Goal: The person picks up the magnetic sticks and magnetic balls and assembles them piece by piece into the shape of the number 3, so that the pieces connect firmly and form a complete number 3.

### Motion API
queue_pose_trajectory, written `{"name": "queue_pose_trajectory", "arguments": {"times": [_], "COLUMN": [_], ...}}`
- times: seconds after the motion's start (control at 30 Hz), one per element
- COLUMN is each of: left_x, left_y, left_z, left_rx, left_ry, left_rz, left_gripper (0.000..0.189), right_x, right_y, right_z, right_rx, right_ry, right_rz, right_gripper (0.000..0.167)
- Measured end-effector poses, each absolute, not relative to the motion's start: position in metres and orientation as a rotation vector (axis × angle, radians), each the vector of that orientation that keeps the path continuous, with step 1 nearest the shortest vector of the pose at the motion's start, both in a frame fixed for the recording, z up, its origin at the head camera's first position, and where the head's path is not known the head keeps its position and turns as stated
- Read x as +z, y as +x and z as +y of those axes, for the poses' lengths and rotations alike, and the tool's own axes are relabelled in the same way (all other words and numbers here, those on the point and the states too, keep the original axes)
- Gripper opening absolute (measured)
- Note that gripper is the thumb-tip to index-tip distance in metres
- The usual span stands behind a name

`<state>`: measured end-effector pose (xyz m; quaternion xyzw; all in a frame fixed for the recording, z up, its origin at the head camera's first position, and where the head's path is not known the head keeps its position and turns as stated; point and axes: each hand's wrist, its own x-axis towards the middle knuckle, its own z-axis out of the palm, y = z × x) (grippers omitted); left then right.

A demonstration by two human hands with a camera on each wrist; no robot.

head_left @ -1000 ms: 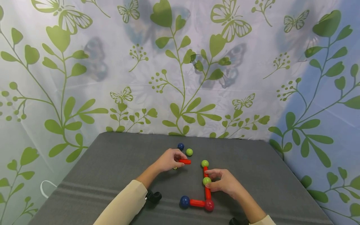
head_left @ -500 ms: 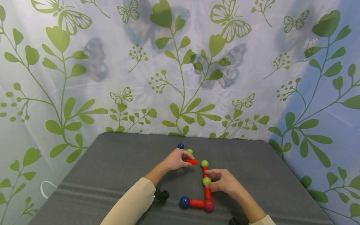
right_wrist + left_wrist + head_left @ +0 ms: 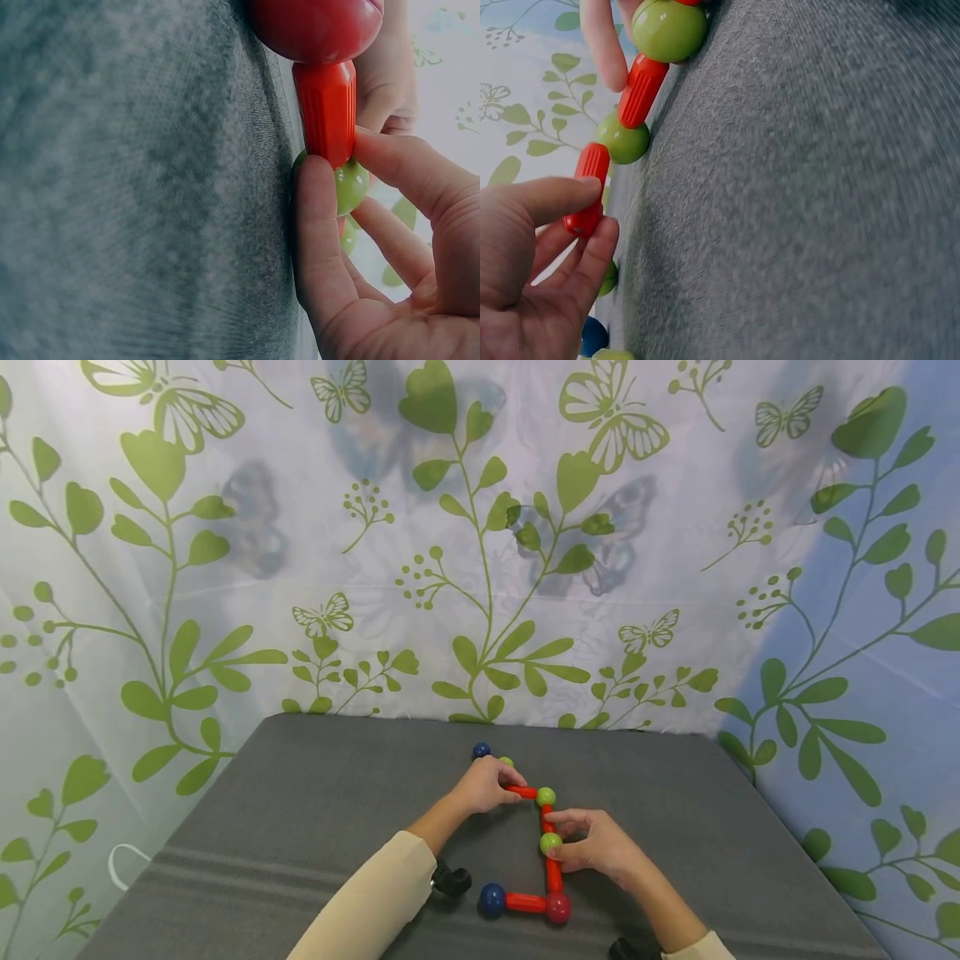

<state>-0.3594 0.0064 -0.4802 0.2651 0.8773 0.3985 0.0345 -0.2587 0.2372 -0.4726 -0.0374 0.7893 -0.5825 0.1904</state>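
Clad in cream and black

The left sleeve [image 3: 375, 893] was pale cream, long and plain, ending short of the bare left hand [image 3: 483, 785]. A rounded black device [image 3: 452, 879] jutted beside its end, with a small bright glint. The right sleeve [image 3: 701, 948] showed only a matching cream end, near a second black device [image 3: 624, 949] partly cut off.

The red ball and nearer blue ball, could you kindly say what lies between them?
In the head view, a red rod links the red ball and the nearer blue ball.
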Motion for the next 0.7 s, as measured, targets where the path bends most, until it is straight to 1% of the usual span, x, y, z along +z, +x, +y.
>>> {"name": "queue_pose_trajectory", "arguments": {"times": [0.4,0.7], "left_x": [-0.4804,-0.4839], "left_y": [-0.3593,-0.3616], "left_z": [0.0119,0.0126], "left_rx": [1.153,1.133], "left_ry": [0.748,0.741], "left_rz": [2.756,2.757], "left_gripper": [0.010,0.012], "right_x": [-0.4717,-0.4728], "right_y": [-0.2605,-0.2622], "right_z": [0.2378,0.2388], "right_rx": [-1.646,-1.631], "right_ry": [-0.140,-0.140], "right_rz": [2.196,2.203], "right_gripper": [0.063,0.064]}}
